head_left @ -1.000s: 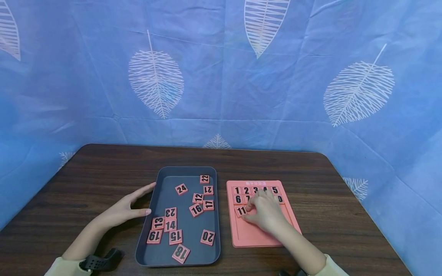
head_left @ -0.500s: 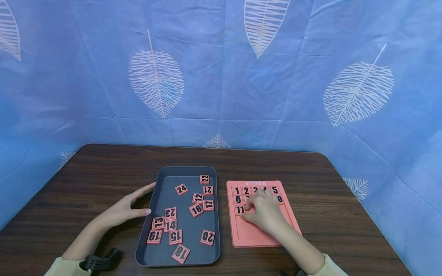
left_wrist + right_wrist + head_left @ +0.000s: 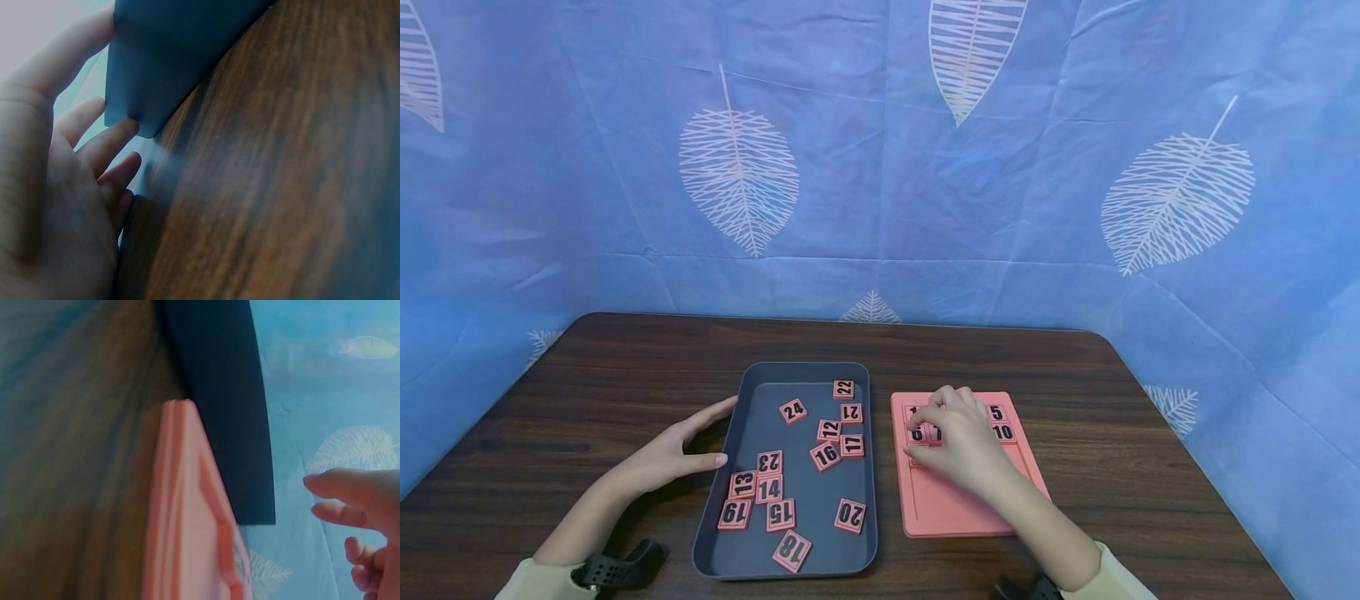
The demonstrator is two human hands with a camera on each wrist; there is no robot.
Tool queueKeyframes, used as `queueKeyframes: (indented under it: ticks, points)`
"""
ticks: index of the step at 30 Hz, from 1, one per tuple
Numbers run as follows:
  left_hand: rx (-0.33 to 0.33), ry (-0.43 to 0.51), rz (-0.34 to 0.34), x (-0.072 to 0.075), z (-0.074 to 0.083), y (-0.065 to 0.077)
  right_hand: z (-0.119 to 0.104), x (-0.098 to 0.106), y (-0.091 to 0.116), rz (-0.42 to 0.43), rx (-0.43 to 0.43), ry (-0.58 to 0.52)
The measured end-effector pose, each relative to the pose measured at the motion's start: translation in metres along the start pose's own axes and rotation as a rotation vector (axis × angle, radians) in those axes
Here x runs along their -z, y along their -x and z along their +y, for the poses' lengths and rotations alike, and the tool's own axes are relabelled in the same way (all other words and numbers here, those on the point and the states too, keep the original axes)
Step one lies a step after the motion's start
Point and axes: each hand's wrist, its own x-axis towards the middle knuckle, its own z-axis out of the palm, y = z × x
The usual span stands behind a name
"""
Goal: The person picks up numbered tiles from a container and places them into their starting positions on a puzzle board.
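Note:
My left hand (image 3: pixel 662 454) touches the left side of the dark grey tray (image 3: pixel 812 492), its fingers straight and thumb apart. In the left wrist view, its fingertips meet the wall of the tray (image 3: pixel 169 62). Above the upper left of the pink number board (image 3: pixel 955 508) is my right hand (image 3: pixel 966 450). The right wrist view shows this hand (image 3: pixel 369 509) raised off the board (image 3: pixel 184 525), thumb and forefinger apart with nothing between them. Tiles 5 (image 3: pixel 996 412) and 10 (image 3: pixel 1003 432) show on the board; the hand hides much of the other tiles, including 11.
Several loose pink number tiles lie in the tray, among them 24 (image 3: pixel 793 411), 12 (image 3: pixel 829 431), 16 (image 3: pixel 825 456), 20 (image 3: pixel 850 516) and 18 (image 3: pixel 792 551). A dark wooden table (image 3: pixel 1120 467) carries both. Behind it hangs a blue leaf-patterned cloth (image 3: pixel 880 167).
Tile 11 was straightened into the third row's left spot. My right hand has then let go of it and moved up and left. The left hand stays put.

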Motion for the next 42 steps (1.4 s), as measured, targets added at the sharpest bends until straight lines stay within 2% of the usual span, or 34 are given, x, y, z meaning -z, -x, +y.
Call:
queueKeyframes:
  ticks: [5, 12, 20, 26, 37, 42]
  points:
    - [-0.004, -0.010, 0.000, 0.000, 0.000, 0.000, -0.014, -0.004, -0.015, -0.019, 0.032, -0.023]
    - [-0.007, 0.001, 0.001, 0.001, -0.002, 0.000, -0.031, -0.015, -0.035, -0.086, 0.107, -0.064]
    - [-0.012, 0.003, 0.001, 0.001, -0.003, -0.001, -0.038, -0.032, -0.058, -0.202, 0.144, -0.059]
    - [-0.016, -0.008, -0.002, 0.001, 0.001, 0.000, -0.040, -0.042, -0.072, -0.244, 0.177, -0.034]
    - [-0.022, -0.003, -0.007, 0.002, 0.003, 0.001, -0.044, -0.057, -0.083, -0.303, 0.132, 0.099]
    - [-0.016, -0.008, -0.008, 0.002, 0.004, 0.001, -0.043, -0.062, -0.084, -0.303, 0.109, 0.112]
